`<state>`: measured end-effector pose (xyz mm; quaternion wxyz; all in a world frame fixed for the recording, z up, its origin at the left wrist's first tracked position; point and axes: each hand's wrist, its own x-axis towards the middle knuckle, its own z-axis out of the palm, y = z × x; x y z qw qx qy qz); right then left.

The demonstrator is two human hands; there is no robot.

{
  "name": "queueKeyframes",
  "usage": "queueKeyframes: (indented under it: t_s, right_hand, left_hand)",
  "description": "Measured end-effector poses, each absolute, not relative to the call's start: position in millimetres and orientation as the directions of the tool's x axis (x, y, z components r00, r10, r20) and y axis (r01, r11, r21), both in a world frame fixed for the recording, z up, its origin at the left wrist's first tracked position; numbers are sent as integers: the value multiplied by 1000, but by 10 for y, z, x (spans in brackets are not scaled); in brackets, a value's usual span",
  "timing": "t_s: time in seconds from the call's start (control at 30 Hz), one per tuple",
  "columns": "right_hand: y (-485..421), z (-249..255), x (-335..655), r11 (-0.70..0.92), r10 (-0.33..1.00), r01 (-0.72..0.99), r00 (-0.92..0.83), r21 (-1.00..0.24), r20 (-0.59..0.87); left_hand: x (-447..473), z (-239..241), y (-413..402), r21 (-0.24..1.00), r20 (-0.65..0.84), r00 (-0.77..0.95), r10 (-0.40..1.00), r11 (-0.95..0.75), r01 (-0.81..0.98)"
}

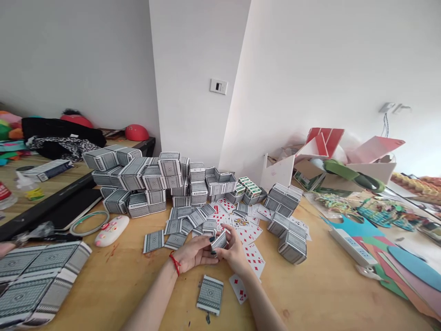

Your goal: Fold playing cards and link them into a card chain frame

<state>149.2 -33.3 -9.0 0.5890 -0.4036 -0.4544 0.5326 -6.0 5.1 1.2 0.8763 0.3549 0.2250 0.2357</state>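
Note:
Between my two hands is a folded playing card (219,241) with a grey patterned back. My left hand (195,253), with a red string on the wrist, closes on its left side. On its right side the fingers of my right hand (232,250) are closed too. Just in front of my wrists lies another folded card piece (210,295), back side up. Several folded cards (175,226) are spread beyond my left hand. Loose face-up cards (253,257) lie under and beyond my right hand. How the held card is folded underneath is hidden by my fingers.
Stacked card-built blocks (138,177) stand at the back left, more blocks (289,225) at the right. A large card-covered block (41,280) sits near left. A white mouse (112,231), a tape ring (88,224), a power strip (353,247) and coloured paper (406,276) lie around.

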Motion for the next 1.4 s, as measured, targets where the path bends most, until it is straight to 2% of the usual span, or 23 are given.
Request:
queueKeyframes:
  t_s: [0.17, 0.3, 0.43, 0.67, 0.83, 1.0, 1.2, 1.4]
  right_hand:
    - [-276, -179, 1481, 140, 985, -212, 129, -967, 114]
    - [-252, -217, 1538, 138, 972, -177, 212, -974, 99]
    - [-259, -187, 1639, 118, 985, -273, 154, -955, 77]
    - [-323, -79, 1612, 126, 990, -322, 109, -938, 95]
    - [-354, -14, 1537, 131, 989, -412, 115, -902, 91]
    - [-344, -38, 1554, 115, 992, -415, 96, -902, 83]
    - [-328, -78, 1574, 69, 997, -436, 56, -897, 49]
    - [-326, -80, 1519, 79, 987, -484, 163, -871, -1]
  left_hand:
    - [-69, 21, 69, 782, -168, 735, 657, 542, -306]
    - [-58, 38, 60, 841, -123, 752, 648, 470, -268]
    - [-19, 40, 41, 920, -117, 747, 654, 355, -167]
    - [83, -77, 45, 971, -6, 592, 806, 147, -190]
    - [98, -85, 16, 981, 2, 605, 797, 116, -155]
    - [115, -86, -2, 997, 1, 578, 816, 47, -68]
    - [137, -109, -18, 978, 160, 469, 869, -203, 43]
    - [150, -159, -32, 861, 336, 442, 832, -461, 214]
